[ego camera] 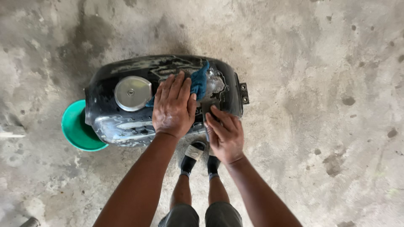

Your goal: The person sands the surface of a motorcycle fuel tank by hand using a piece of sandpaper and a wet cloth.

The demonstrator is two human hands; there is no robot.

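Green basin [75,128] on concrete floor [328,63]

The setting was a workshop or garage area used for vehicle work. The floor [320,84] was bare, rough concrete, marked with dark stains and blotches typical of oil or water spills. A black motorcycle fuel tank [126,122], removed from its machine and fitted with a round metal filler cap [132,93], rested directly on that floor, its paint worn through in patches. A green plastic basin [75,128] stood just beside the tank. No domestic furnishings appeared in view.
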